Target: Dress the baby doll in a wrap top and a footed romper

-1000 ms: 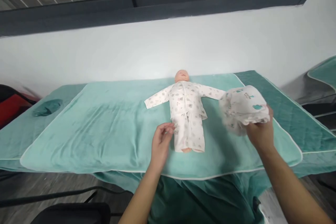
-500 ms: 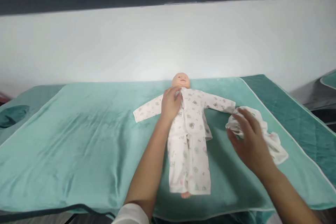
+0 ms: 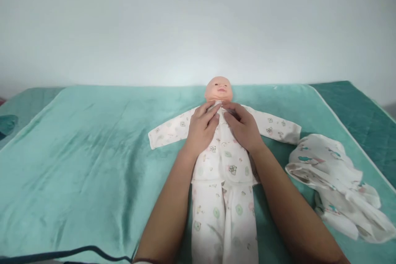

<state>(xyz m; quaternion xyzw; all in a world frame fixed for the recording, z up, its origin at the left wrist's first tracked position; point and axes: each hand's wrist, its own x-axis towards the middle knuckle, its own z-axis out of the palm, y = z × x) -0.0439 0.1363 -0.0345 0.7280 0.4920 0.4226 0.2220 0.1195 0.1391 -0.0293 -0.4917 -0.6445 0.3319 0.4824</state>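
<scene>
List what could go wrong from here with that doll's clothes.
The left hand and right hand are close together at the neckline of the jacket, so a hard tug might strain the fabric or shift the doll. The crumpled cloth lies right by one sleeve cuff, so moving that sleeve could disturb it.

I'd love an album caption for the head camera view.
Left hand and right hand high on a doll's patterned top, a crumpled printed cloth lying alongside.

Bald doll (image 3: 219, 88), supine, white printed top (image 3: 227, 159), sleeves (image 3: 171, 129) outspread, matching trousers (image 3: 238, 218)
</scene>
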